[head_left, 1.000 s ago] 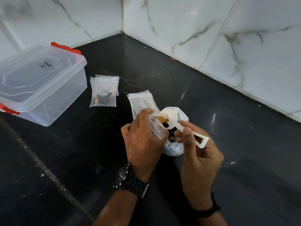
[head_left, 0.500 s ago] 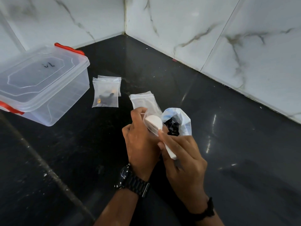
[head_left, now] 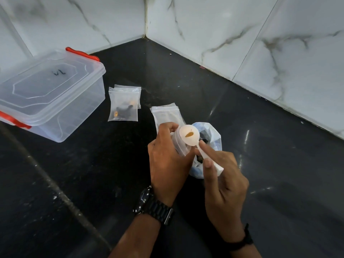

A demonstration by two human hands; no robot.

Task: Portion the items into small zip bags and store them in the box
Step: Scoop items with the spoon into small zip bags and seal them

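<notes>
The counter (head_left: 260,164) is black stone, polished and glossy, with small pale specks. The wall tiles (head_left: 214,25) are white marble-look, smooth and shiny. The box (head_left: 55,101) is clear plastic with red plastic clips. The zip bags (head_left: 123,105) are thin clear film. The scoop (head_left: 189,135) is white matt plastic. The watch (head_left: 154,205) has a black metal band.

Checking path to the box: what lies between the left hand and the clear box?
Head view: filled zip bags lie on the black counter between the left hand and the clear box; otherwise bare counter.

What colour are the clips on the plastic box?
Red clips on the clear plastic box, seen best in the head view.
</notes>
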